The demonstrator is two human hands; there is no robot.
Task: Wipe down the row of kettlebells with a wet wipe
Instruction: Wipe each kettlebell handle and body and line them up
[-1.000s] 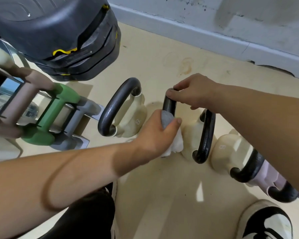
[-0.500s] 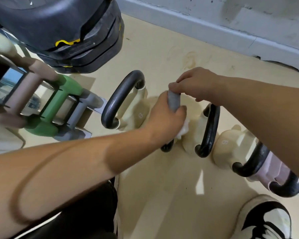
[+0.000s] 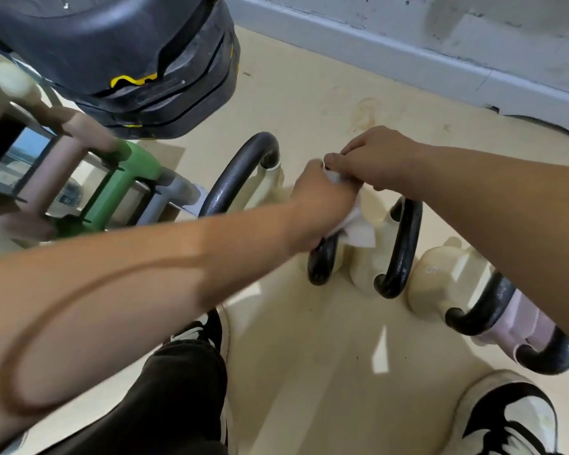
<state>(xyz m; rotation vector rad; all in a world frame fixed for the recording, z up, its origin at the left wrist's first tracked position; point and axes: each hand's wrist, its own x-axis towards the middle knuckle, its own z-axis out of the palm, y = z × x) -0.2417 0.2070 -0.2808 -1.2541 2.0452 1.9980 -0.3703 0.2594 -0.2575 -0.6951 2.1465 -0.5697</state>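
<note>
Wet wipe: a crumpled white wet wipe (image 3: 358, 233) is wrapped round the dark curved metal handle (image 3: 321, 266) of the second cream kettlebell in the row, with its loose end hanging beside the handle.
Left hand: my left hand (image 3: 322, 205) is curled tight round wipe and handle together.
Right hand: my right hand (image 3: 375, 159) has its fingers curled over the handle's top and touches the left hand.
Change: a second ago the left hand sat low on the handle. It has slid the wipe up to meet the right hand.
Meaning: I judge this upward stroke finished. The handle's lower end and the later kettlebells still need wiping.
Row: the first cream kettlebell (image 3: 240, 178) is to the left. A third (image 3: 404, 244), a fourth (image 3: 440, 274) and a pale pink one (image 3: 523, 323) are to the right, on the beige floor (image 3: 309, 356).
Beyond: a green dumbbell (image 3: 125, 178) sits on a rack.
</note>
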